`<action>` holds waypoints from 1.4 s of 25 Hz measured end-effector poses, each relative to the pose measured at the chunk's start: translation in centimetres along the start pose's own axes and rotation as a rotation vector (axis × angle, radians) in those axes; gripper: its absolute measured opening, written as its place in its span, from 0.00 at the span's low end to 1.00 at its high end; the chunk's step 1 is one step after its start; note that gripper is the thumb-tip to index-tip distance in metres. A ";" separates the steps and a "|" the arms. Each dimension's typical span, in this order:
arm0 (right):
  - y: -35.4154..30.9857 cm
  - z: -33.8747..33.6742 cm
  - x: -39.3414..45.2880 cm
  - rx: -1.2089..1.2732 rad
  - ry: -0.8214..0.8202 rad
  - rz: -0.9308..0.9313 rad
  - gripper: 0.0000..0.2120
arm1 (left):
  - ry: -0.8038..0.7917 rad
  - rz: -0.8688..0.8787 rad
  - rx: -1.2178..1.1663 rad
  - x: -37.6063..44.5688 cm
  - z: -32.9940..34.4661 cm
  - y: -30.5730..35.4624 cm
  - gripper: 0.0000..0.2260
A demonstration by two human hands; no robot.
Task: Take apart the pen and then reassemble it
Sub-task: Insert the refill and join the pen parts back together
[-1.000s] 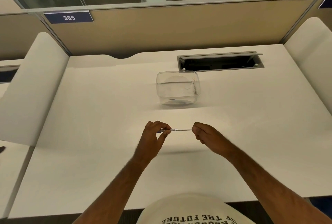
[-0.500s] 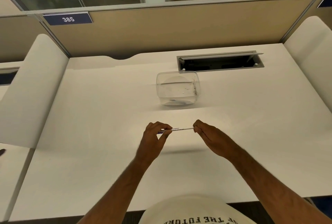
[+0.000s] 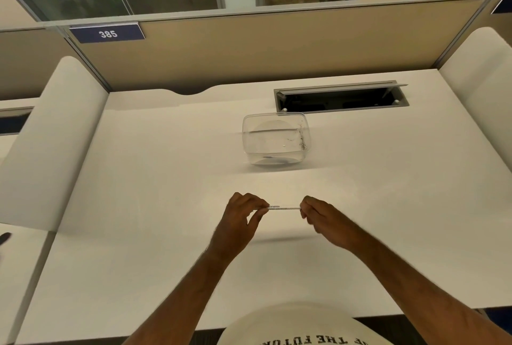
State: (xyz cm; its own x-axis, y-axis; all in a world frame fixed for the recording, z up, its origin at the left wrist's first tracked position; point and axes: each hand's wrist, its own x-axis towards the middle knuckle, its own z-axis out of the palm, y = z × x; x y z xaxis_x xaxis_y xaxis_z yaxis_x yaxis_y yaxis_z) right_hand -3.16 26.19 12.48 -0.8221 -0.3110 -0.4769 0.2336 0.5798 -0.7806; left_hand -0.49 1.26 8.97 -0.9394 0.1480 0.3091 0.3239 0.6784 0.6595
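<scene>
A thin white pen (image 3: 284,208) with small dark print is held level above the white desk (image 3: 138,206), between both hands. My left hand (image 3: 243,216) pinches its left end with thumb and fingers. My right hand (image 3: 321,216) grips its right end, which is hidden inside the fingers. Only the middle stretch of the barrel shows. I cannot tell whether any part has come off.
A clear plastic container (image 3: 277,138) stands on the desk just beyond the hands. Behind it is an open cable slot (image 3: 340,98). White side dividers (image 3: 47,145) flank the desk, and a tan partition (image 3: 277,45) closes the back.
Both hands hold the pen in nearly the same place. The right hand's fingers have shifted slightly at the pen's end.
</scene>
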 end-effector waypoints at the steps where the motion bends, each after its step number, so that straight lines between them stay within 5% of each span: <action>1: 0.3 0.5 -0.3 -0.215 0.106 -0.106 0.13 | 0.012 -0.042 -0.034 0.1 0.0 0.0 0.03; 3: 0.4 1.0 -0.6 -0.367 0.231 -0.202 0.10 | 0.035 -0.092 -0.082 0.1 0.0 0.1 0.02; 6: 0.2 1.0 -0.2 -0.179 0.164 -0.231 0.14 | 0.042 -0.101 -0.084 -0.1 -0.1 0.0 0.02; 10: -0.9 0.0 1.0 0.502 -0.108 0.145 0.16 | 0.035 -0.067 -0.039 -0.3 -0.2 0.1 0.02; 12: -1.0 -0.8 1.2 0.627 -0.210 0.269 0.14 | 0.043 -0.037 -0.007 -0.3 -0.2 0.1 0.02; 17: 0.2 0.1 2.1 0.326 -0.017 0.018 0.11 | 0.025 -0.095 -0.036 -0.2 0.3 -0.7 0.02; 20: 0.7 1.1 2.5 0.390 0.098 -0.078 0.04 | 0.019 -0.164 -0.074 -0.6 1.0 -1.0 0.03; 26: 2.7 2.6 3.2 0.435 0.166 -0.014 0.03 | -0.022 -0.300 -0.146 -1.8 1.9 -1.4 0.03; 35: 4.8 1.9 3.8 0.508 0.300 0.028 0.04 | 0.101 -0.851 -0.638 -1.4 1.8 -2.5 0.06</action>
State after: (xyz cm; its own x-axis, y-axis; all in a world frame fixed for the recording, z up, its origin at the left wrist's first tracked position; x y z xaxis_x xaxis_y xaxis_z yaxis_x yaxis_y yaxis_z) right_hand -4.17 26.39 6.13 -0.9058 -0.0309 -0.4225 0.4156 0.1283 -0.9005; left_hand -0.22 0.70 5.67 -0.8799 -0.2766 -0.3863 -0.4082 0.0238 0.9126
